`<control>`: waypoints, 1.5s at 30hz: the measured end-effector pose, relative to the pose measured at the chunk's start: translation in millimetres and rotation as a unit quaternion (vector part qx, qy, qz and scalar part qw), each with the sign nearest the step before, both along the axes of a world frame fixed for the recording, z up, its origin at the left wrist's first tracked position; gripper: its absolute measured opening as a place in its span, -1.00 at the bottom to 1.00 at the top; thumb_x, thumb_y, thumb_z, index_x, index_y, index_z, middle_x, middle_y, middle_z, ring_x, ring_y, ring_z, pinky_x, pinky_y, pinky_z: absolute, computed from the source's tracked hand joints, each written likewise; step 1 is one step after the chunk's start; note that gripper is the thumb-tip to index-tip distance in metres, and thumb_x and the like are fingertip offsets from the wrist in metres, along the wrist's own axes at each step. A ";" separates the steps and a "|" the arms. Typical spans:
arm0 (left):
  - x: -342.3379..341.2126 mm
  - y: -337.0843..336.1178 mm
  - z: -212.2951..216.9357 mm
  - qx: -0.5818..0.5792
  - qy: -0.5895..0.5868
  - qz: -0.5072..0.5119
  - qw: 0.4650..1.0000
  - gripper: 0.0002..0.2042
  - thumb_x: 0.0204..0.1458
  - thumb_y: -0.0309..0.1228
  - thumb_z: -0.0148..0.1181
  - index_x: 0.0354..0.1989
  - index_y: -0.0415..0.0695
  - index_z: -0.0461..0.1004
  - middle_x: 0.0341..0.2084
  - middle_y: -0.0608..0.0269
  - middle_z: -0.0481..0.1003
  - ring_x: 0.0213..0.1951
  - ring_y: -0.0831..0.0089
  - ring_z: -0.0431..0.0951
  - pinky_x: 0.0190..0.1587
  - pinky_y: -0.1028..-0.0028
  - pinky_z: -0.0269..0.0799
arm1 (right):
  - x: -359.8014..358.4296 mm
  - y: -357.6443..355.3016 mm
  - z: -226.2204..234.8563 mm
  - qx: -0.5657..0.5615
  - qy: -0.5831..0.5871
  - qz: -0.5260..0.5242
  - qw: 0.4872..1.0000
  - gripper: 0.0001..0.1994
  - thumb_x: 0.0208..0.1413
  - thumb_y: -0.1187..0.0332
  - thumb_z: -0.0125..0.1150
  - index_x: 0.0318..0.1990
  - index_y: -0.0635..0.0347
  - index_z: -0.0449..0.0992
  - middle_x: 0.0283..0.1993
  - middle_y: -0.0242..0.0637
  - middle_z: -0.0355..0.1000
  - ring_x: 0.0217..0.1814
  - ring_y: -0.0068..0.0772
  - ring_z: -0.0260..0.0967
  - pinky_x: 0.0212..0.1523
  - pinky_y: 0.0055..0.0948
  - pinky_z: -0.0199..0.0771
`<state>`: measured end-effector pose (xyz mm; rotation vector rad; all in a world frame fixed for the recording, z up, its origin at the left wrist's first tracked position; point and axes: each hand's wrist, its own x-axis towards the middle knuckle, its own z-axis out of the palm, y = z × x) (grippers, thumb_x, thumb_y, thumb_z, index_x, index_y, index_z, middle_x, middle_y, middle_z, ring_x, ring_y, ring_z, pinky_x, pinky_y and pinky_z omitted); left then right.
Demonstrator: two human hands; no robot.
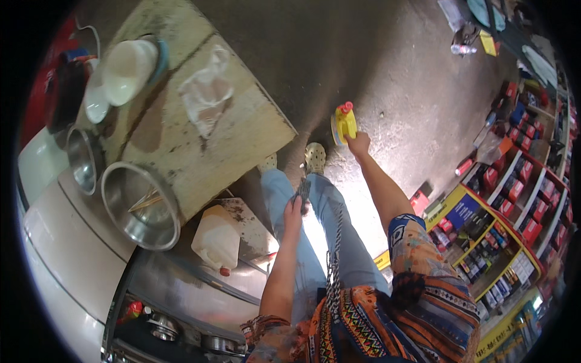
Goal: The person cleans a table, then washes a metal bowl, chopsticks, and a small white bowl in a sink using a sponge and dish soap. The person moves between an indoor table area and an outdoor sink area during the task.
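My right hand (pixel 359 144) is closed around a small yellow bottle (pixel 345 124) with a red top, held out over the floor ahead of my feet. Lower and to its left, my left hand (pixel 293 212) is in front of my jeans, its fingers closed on a dark grey, crumpled thing that looks like a rag (pixel 303 190). A black-and-white cord (pixel 334 254) hangs beside it, down the front of my patterned shirt. Below the bottle, one of my pale clogs (pixel 315 158) shows on the floor.
At left, a worn table (pixel 254 124) carries a crumpled clear plastic bag (pixel 207 91), white bowls (pixel 125 69) and a metal basin (pixel 140 206) with chopsticks. A white plastic jug (pixel 216 239) sits beneath its edge. Shelves (pixel 511 218) with boxes and bottles line the right.
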<state>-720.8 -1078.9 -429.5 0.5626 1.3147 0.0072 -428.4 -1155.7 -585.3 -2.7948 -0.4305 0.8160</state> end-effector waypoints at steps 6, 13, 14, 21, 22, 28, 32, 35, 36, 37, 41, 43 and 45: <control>80.9 1.5 -116.3 -0.013 -0.023 0.055 0.998 -0.79 0.15 -0.34 -0.03 -0.15 -0.21 0.35 -0.38 0.29 0.46 -0.47 0.57 0.42 -0.38 0.55 0.36 | 16.8 -23.5 -101.8 0.055 0.122 -0.070 0.988 -0.54 -0.19 0.05 0.27 -0.39 0.39 0.54 -0.41 0.12 0.45 -0.34 0.03 0.43 -0.28 -0.15 0.40; 156.5 16.0 -214.0 -0.104 -0.045 0.078 0.991 -0.80 0.12 -0.48 -0.03 -0.09 -0.21 0.30 -0.32 0.22 0.44 -0.31 0.39 0.48 -0.22 0.45 0.46 | 4.6 -48.4 -119.9 0.070 0.253 -0.233 0.936 -0.51 -0.07 0.07 0.25 -0.22 0.43 0.47 -0.29 0.00 0.46 -0.24 -0.20 0.44 -0.21 -0.38 0.39; 166.2 17.3 -225.7 -0.102 -0.052 0.077 0.990 -0.80 0.11 -0.49 -0.02 -0.09 -0.21 0.30 -0.31 0.21 0.45 -0.30 0.40 0.49 -0.23 0.45 0.46 | -0.5 -43.8 -114.3 0.125 0.242 -0.290 0.917 -0.48 -0.06 0.04 0.24 -0.20 0.43 0.45 -0.27 -0.04 0.45 -0.21 -0.26 0.41 -0.17 -0.40 0.38; 228.1 5.6 -292.2 -0.056 -0.050 0.037 0.996 -0.79 0.07 -0.54 0.02 -0.11 -0.17 0.40 -0.30 0.29 0.48 -0.31 0.51 0.49 -0.27 0.48 0.43 | 3.9 -15.3 -103.1 0.234 0.228 -0.499 0.803 -0.41 -0.03 -0.08 0.22 -0.20 0.41 0.38 -0.26 -0.18 0.40 -0.23 -0.47 0.34 -0.18 -0.54 0.33; 233.5 3.8 -294.6 -0.060 -0.039 0.027 0.997 -0.80 0.07 -0.54 0.02 -0.11 -0.17 0.40 -0.30 0.30 0.48 -0.31 0.51 0.49 -0.27 0.49 0.43 | 5.5 -12.0 -103.0 0.226 0.222 -0.512 0.798 -0.42 -0.04 -0.08 0.22 -0.23 0.40 0.39 -0.28 -0.19 0.40 -0.26 -0.48 0.34 -0.21 -0.55 0.34; 243.7 6.0 -298.2 -0.095 -0.072 0.029 0.993 -0.82 0.08 -0.55 0.01 -0.13 -0.17 0.40 -0.30 0.29 0.48 -0.30 0.51 0.49 -0.24 0.51 0.43 | 6.5 -5.0 -103.2 0.213 0.126 -0.535 0.808 -0.43 -0.09 -0.09 0.28 -0.33 0.37 0.38 -0.34 -0.16 0.41 -0.33 -0.47 0.36 -0.30 -0.54 0.37; 243.8 3.1 -296.8 -0.123 -0.080 0.029 0.989 -0.82 0.08 -0.54 0.00 -0.13 -0.15 0.39 -0.29 0.29 0.47 -0.29 0.50 0.49 -0.24 0.48 0.43 | 8.1 -10.0 -107.6 0.204 0.130 -0.535 0.809 -0.43 -0.11 -0.09 0.30 -0.34 0.37 0.38 -0.34 -0.13 0.41 -0.33 -0.45 0.37 -0.28 -0.53 0.38; 240.5 0.9 -299.1 -0.136 -0.085 0.032 0.987 -0.82 0.08 -0.54 0.00 -0.13 -0.13 0.39 -0.29 0.30 0.47 -0.29 0.50 0.49 -0.25 0.48 0.43 | 10.6 -10.4 -111.3 0.174 0.110 -0.510 0.835 -0.44 -0.13 -0.11 0.30 -0.41 0.34 0.40 -0.37 -0.14 0.42 -0.32 -0.41 0.38 -0.26 -0.49 0.38; 240.7 1.0 -298.7 -0.139 -0.087 0.029 0.986 -0.82 0.09 -0.54 0.00 -0.13 -0.13 0.39 -0.29 0.30 0.47 -0.30 0.50 0.48 -0.25 0.48 0.42 | 11.9 -10.6 -112.5 0.162 0.103 -0.500 0.845 -0.43 -0.14 -0.12 0.30 -0.42 0.34 0.41 -0.38 -0.15 0.43 -0.31 -0.40 0.38 -0.25 -0.48 0.38; 240.7 0.8 -297.6 -0.142 -0.088 0.026 0.986 -0.82 0.09 -0.53 0.00 -0.13 -0.12 0.39 -0.29 0.30 0.48 -0.30 0.50 0.48 -0.25 0.48 0.42 | 12.8 -11.3 -112.7 0.156 0.094 -0.495 0.849 -0.43 -0.14 -0.13 0.29 -0.42 0.34 0.42 -0.39 -0.15 0.43 -0.32 -0.39 0.38 -0.25 -0.47 0.38; 240.5 1.8 -296.5 -0.157 -0.078 0.023 0.984 -0.82 0.09 -0.53 -0.01 -0.13 -0.12 0.39 -0.29 0.32 0.48 -0.30 0.51 0.49 -0.26 0.47 0.42 | 15.7 -13.5 -113.7 0.143 0.083 -0.485 0.859 -0.39 -0.17 -0.17 0.29 -0.44 0.38 0.43 -0.41 -0.14 0.43 -0.34 -0.38 0.38 -0.26 -0.45 0.39; 238.1 4.9 -295.4 -0.159 -0.072 0.018 0.985 -0.82 0.09 -0.53 -0.01 -0.13 -0.12 0.39 -0.30 0.32 0.48 -0.30 0.50 0.49 -0.26 0.46 0.42 | 17.0 -10.8 -111.3 0.143 0.101 -0.489 0.854 -0.42 -0.10 -0.16 0.24 -0.42 0.35 0.46 -0.41 -0.19 0.44 -0.36 -0.42 0.38 -0.30 -0.48 0.38; 237.6 2.2 -286.2 -0.161 -0.039 0.026 0.986 -0.83 0.09 -0.53 -0.01 -0.14 -0.12 0.39 -0.31 0.31 0.48 -0.30 0.48 0.49 -0.27 0.44 0.42 | 21.8 -16.7 -103.7 0.209 0.191 -0.504 0.816 -0.37 -0.07 -0.20 0.17 -0.32 0.36 0.43 -0.31 -0.23 0.42 -0.27 -0.47 0.34 -0.18 -0.51 0.32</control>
